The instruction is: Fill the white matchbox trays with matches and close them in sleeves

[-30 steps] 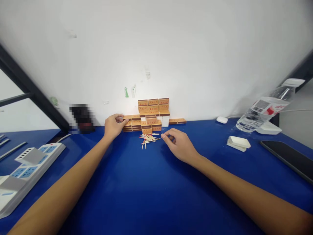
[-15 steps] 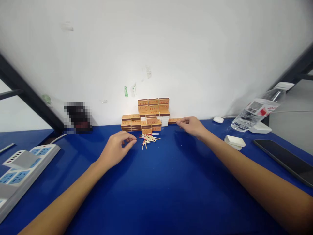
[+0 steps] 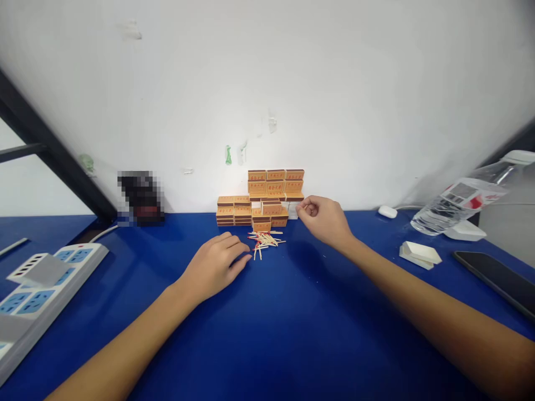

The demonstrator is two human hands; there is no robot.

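While the left hand is resting palm-down beside a loose heap of thin, pale, red-tipped wooden matches, its fingers are curving slackly, apparently holding nothing. The right hand is keeping thumb and forefinger nearly together beside a smooth white upright block; whether they are gripping anything, one cannot tell. Crisp-edged orange-and-brown cardboard matchboxes are standing in tiers near the matte white wall, the block seemingly propping their upper rows. The matches are lying in front, on the glossy blue tabletop.
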